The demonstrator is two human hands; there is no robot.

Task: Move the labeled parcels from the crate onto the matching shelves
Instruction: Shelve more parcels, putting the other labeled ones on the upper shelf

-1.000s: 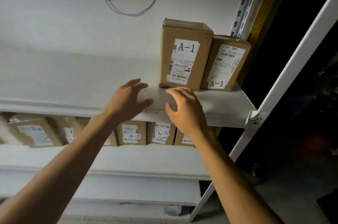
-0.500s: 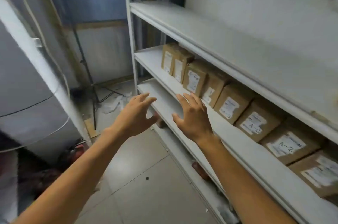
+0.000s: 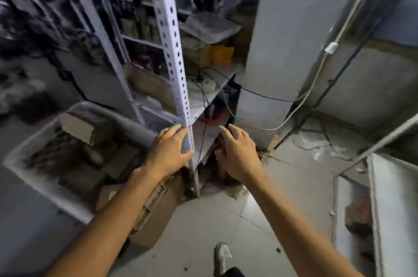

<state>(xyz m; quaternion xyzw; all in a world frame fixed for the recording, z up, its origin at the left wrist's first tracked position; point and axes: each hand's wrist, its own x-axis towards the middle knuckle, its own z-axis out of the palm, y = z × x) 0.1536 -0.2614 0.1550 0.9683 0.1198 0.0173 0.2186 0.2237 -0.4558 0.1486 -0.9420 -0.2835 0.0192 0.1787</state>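
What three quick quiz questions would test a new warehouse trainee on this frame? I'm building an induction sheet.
1. True or false: both hands are empty.
2. The crate lies toward which hand: A) left B) right?
3. Fill in: the perforated upright belongs to a metal ____.

Key: 1. True: the left hand and right hand are open, fingers spread, holding nothing. 2. A: it sits on the floor with blurred parcels inside. 3. Shelf rack.

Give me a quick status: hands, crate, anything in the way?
Left hand and right hand open, empty. Crate at left, parcels inside. Perforated shelf upright stands between hands.
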